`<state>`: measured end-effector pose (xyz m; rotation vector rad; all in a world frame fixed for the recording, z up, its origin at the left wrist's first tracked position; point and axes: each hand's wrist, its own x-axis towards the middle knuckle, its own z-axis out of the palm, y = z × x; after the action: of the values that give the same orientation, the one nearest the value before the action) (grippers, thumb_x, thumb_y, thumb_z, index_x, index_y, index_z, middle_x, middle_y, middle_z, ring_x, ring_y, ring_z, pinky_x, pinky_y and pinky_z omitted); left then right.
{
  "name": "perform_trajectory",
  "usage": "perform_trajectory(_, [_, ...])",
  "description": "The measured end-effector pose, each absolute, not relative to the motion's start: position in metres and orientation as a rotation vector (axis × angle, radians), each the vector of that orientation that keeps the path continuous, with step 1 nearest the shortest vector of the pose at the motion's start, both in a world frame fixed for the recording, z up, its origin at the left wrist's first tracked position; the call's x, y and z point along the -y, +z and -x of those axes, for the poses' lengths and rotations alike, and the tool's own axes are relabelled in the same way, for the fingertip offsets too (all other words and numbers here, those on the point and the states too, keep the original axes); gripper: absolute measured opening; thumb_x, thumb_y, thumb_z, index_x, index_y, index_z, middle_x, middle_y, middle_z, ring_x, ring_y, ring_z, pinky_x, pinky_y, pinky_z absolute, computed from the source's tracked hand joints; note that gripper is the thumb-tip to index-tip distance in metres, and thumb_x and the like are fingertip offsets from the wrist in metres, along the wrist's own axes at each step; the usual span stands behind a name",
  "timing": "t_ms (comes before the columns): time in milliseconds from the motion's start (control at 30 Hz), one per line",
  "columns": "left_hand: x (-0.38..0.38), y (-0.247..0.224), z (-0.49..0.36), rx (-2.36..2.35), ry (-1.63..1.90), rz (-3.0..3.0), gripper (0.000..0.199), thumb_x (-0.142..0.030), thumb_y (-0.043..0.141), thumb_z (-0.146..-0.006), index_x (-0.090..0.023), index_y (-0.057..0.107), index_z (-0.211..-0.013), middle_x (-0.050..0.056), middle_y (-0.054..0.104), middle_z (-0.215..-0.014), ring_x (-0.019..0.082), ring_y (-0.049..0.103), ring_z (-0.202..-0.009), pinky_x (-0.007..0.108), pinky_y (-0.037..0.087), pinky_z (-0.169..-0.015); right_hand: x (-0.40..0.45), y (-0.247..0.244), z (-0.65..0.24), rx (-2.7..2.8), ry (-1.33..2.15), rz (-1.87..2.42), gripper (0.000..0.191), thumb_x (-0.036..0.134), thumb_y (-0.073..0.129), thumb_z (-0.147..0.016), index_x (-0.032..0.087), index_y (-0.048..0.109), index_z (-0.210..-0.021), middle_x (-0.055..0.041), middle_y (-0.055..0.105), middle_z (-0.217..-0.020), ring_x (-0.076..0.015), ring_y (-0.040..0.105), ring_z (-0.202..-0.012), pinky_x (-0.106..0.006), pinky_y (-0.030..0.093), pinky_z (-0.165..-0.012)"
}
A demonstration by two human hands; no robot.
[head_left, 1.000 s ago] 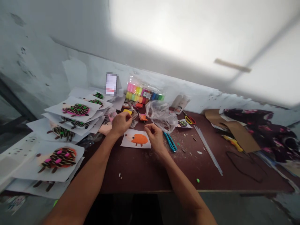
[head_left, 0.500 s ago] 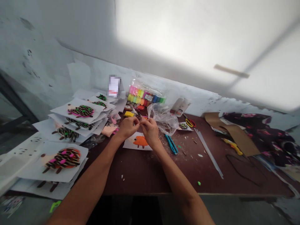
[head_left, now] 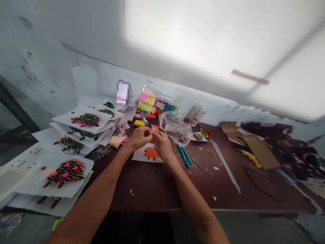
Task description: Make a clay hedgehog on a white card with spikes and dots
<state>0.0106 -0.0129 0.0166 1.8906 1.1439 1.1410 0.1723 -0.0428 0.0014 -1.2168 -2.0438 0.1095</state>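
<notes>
My left hand (head_left: 140, 138) and my right hand (head_left: 161, 145) meet at the fingertips above the middle of the table. Both are closed in a pinch, and whatever sits between the fingers is too small to make out. Just below them lies a white sheet (head_left: 138, 156) with an orange clay hedgehog (head_left: 151, 152) on it, partly covered by my right hand. Beyond my fingers is a small orange piece (head_left: 155, 128). A yellow clay block (head_left: 139, 123) rests behind my left hand.
Stacked hedgehog pictures (head_left: 68, 173) fill the left side. Behind are a pack of coloured clay (head_left: 157, 103) and a clear plastic bag (head_left: 177, 128). To the right lie a teal cutter (head_left: 184, 156), scissors (head_left: 204, 132), clear sticks (head_left: 225, 166), a yellow glue gun (head_left: 251, 158) and cardboard (head_left: 261, 152).
My hands stay together at nearly the same spot, with only small finger movement. The whole view has shifted slightly.
</notes>
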Motion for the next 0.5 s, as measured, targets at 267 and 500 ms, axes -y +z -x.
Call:
perform_trajectory(267, [0.016,0.025,-0.007,-1.129,1.292,-2.064,0.028,-0.027,0.062,-0.078,-0.018,0.073,-0.102,0.009,0.071,-0.112,0.024,0.064,-0.103,0.037,0.051,-0.094,0.047,0.009,-0.173,1.779,0.275,1.175,0.027,0.027,0.049,-0.099,0.024,0.075,-0.108,-0.0073,0.072,-0.099,-0.0203,0.065,-0.091,-0.033,0.05,-0.087])
perform_trajectory(500, [0.015,0.014,-0.01,-1.044,1.115,-2.054,0.035,-0.032,0.053,-0.09,-0.018,0.073,-0.114,0.01,0.075,-0.111,0.023,0.069,-0.098,0.033,0.052,-0.088,0.05,0.016,-0.175,1.63,0.359,1.157,0.018,0.029,0.062,-0.091,0.023,0.078,-0.094,-0.0061,0.065,-0.094,-0.0189,0.061,-0.089,-0.032,0.05,-0.083])
